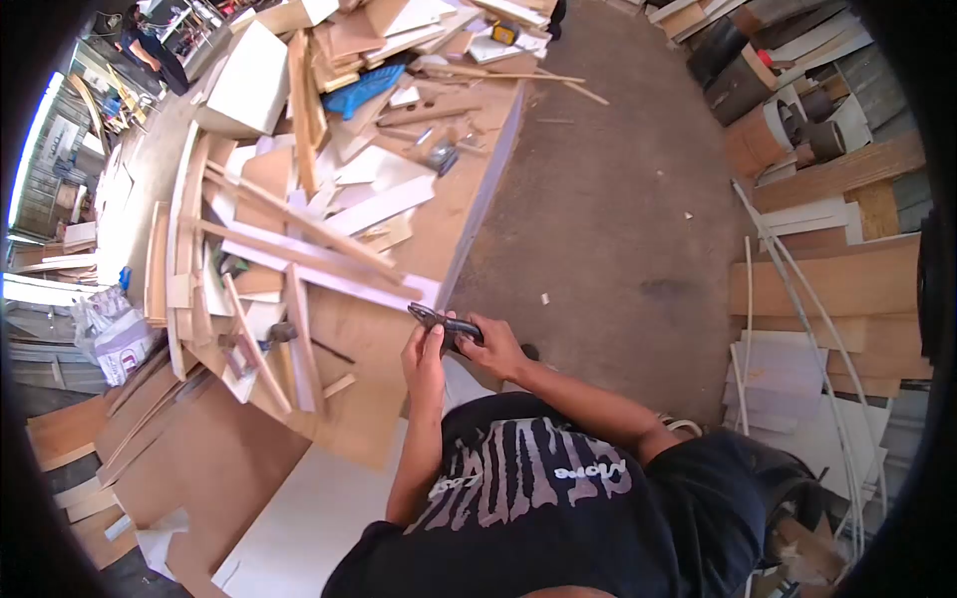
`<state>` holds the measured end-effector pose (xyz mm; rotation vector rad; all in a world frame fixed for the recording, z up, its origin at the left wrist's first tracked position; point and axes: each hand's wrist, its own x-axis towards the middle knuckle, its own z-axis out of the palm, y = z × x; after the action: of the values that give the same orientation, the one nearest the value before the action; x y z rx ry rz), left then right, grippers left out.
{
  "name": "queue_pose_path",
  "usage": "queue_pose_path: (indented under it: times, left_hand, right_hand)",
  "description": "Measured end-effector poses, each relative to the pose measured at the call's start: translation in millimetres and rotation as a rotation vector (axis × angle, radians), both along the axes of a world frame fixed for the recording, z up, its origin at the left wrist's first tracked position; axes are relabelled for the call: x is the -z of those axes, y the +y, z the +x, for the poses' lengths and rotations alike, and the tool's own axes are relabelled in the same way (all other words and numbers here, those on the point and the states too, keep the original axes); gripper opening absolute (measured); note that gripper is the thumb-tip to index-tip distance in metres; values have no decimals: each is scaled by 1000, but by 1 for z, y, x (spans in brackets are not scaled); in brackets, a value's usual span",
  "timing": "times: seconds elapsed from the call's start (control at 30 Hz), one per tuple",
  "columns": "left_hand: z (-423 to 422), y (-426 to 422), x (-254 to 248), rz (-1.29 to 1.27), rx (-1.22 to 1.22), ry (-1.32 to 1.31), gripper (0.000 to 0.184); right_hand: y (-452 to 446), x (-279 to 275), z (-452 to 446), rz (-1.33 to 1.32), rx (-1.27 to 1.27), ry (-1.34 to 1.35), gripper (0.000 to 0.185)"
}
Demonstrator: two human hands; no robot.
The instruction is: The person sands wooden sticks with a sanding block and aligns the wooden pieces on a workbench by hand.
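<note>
A dark hand tool (446,323) with a slim, curved body is held up in front of my waist; its exact kind I cannot make out. Around its far left part, the fingers of my left hand (425,361) are closed. My right hand (495,351) is wrapped around its right end, which looks like a handle. Both hands are beside the corner of the wooden worktable (364,349), where a long pale strip (399,287) lies just beyond the tool.
Wood offcuts and boards cover the table, with a blue piece (361,92) and a yellow tape measure (504,33) among them. Sheets and long thin rods (802,289) stand at the right. A white plastic bag (118,339) sits left. Another person (155,50) stands far back.
</note>
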<state>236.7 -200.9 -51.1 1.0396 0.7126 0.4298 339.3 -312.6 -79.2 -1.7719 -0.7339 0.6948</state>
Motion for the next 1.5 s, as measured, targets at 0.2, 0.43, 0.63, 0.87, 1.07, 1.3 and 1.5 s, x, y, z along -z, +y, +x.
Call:
queue_pose_path:
  times: [0.2, 0.43, 0.63, 0.87, 1.07, 1.3, 1.5]
  left_hand:
    - [129, -45, -2, -212, 68, -53, 27]
    - [295, -37, 15, -154, 110, -75, 26]
    - [482, 16, 8, -79, 453, -31, 26]
    - [662, 55, -33, 229, 321, 111, 41]
    - [830, 112, 25, 1101, -84, 120, 31]
    - [980, 144, 73, 1259, -224, 475, 42]
    - [1018, 144, 96, 1212, -448, 726, 45]
  right_hand:
    - [-48, -40, 122, 6, 24, -274, 51]
    - [-48, -36, 275, -10, 41, -489, 55]
    - [-16, -58, 434, -138, 250, -452, 58]
    - [15, -81, 633, -82, 337, -401, 48]
    - [80, -19, 847, -84, 223, -673, 47]
    - [203, 76, 1012, -43, -22, -628, 52]
    - [251, 116, 1064, -132, -76, -893, 59]
